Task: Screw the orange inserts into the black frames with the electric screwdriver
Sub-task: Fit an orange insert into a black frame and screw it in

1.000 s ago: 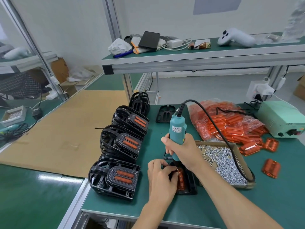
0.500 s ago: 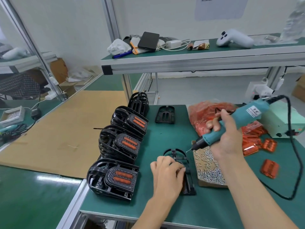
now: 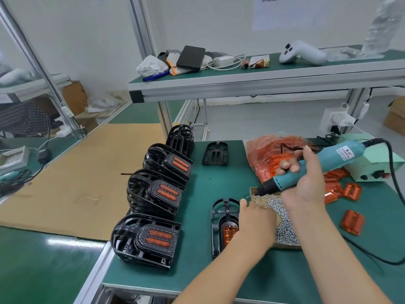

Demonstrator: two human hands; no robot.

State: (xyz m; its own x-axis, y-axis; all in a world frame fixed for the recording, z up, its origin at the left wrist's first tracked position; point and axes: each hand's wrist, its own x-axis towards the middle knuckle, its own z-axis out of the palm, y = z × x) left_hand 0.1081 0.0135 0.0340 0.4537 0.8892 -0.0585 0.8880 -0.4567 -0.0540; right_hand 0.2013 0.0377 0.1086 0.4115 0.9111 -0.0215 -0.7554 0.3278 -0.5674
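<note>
Desk [image 3: 197, 270]: a green mat is laid on it, framed in pale metal.
Shelf [image 3: 263, 79]: it is fixed above the desk's far edge.
Stacks [image 3: 151, 238]: black frames with orange inserts are lined along the left edge.
Frame [image 3: 219, 224]: it lies flat near the front edge, with an orange insert [image 3: 230, 232] seated in it.
Screw tray [image 3: 282, 218]: it sits just right of the frame.
Left hand [image 3: 255, 222]: it is held over the tray; the state of its fingers cannot be told.
Right hand [image 3: 303, 183]: its fingers are clamped round the screwdriver [image 3: 315, 166], which is tilted, tip down to the left.
</note>
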